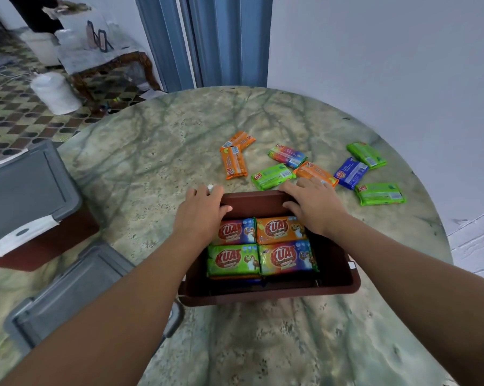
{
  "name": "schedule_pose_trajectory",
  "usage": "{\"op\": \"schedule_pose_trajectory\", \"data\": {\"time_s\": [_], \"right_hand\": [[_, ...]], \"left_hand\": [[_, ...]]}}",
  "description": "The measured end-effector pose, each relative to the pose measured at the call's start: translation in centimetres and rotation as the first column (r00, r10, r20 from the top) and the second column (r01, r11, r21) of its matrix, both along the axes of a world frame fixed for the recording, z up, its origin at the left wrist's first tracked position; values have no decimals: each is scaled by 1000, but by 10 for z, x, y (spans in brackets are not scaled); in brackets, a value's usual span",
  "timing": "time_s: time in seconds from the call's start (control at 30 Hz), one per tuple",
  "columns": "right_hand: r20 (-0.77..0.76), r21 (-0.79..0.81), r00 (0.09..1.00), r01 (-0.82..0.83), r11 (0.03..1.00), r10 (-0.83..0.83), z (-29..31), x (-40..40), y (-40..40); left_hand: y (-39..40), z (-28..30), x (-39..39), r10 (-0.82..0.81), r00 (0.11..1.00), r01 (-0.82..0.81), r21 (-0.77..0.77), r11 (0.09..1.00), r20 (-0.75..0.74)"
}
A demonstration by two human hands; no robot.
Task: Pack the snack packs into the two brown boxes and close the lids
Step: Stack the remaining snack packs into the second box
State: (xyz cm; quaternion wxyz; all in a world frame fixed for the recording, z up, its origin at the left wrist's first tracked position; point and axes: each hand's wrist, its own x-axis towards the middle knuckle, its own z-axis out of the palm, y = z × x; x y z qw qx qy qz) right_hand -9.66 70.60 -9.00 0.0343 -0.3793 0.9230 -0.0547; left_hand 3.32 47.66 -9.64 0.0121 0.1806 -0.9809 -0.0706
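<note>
Your forearms reach forward | both hands, left hand [200, 210] and right hand [313, 206], grip brown box [335, 282] far rim, thumbs inside | snack packs [263, 246] fill it

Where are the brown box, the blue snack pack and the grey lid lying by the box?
brown box [268, 295]: head view, on its near wall.
blue snack pack [350, 173]: head view, middle of the wrapper.
grey lid [76, 291]: head view, on its flat top.

Four snack packs [261, 246] lie in the box [271, 291]; loose packs [313, 169] lie behind it.
</note>
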Motion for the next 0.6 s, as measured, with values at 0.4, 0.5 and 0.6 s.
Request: {"op": "schedule_pose_trajectory", "data": {"time_s": [0.4,0.5,0.6], "right_hand": [[322,-80,946,54,995,-25,17,-40,-24],[346,-93,936,106,990,-68,15,-67,-41],[346,14,936,69,998,-70,6,-92,-60]], "left_hand": [[-12,38,-42,-47,984,-19,368,929,171],[-20,31,-74,-23,994,-22,392,920,109],[-30,17,-111,-65,984,16,282,959,165]]}}
